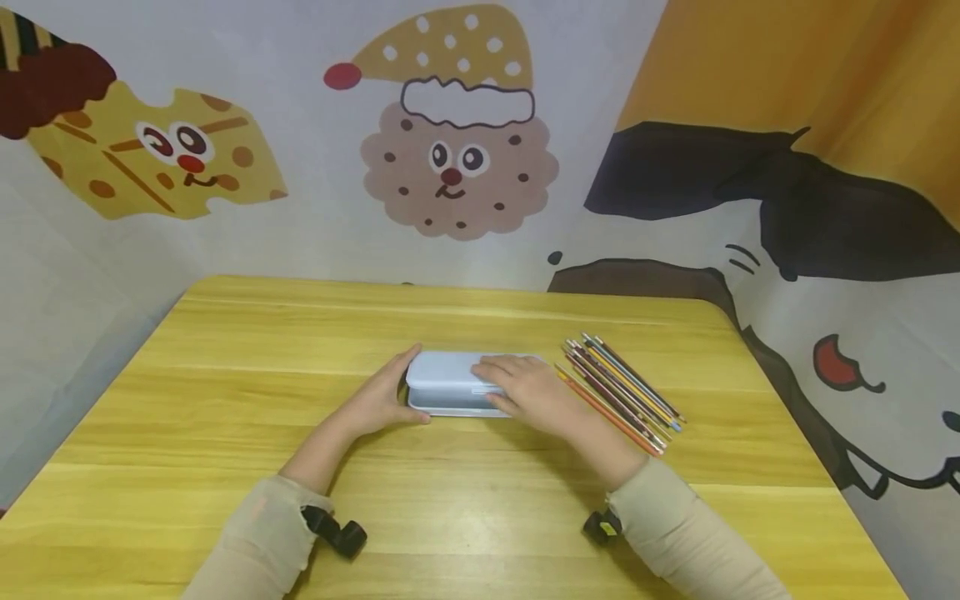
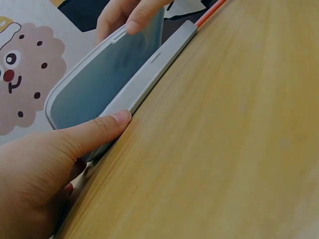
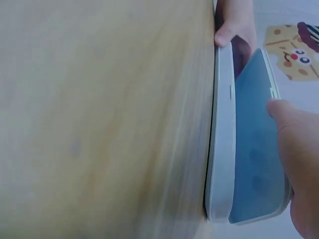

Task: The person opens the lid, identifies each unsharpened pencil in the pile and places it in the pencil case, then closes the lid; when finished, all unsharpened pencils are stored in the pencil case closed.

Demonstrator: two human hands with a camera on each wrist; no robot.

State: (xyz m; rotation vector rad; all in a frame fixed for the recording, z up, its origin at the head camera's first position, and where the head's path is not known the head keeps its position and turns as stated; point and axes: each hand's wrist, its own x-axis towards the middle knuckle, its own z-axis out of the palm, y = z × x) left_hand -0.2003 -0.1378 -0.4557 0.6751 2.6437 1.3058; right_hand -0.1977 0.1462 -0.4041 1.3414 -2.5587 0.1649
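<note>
Nearest the camera, the left hand (image 1: 378,400) braces the pale blue pencil case (image 1: 448,379) at mid-table (image 1: 225,433) while the right hand (image 1: 528,392) pinches its partly raised lid; best hold the base down firmly and lift steadily, clear of the coloured pencils (image 1: 618,387) at three o'clock.

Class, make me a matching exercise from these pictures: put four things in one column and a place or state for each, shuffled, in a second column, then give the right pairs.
Things:
1. pencil case lid
2. coloured pencils
3. left hand
4. right hand

Places or states:
A. lying in a bundle on the table, to the right of the case
B. raised a little at the front edge
C. steadying the left end of the case base
D. resting on top of the lid, thumb at its front lip

Pairs: 1-B, 2-A, 3-C, 4-D
</note>
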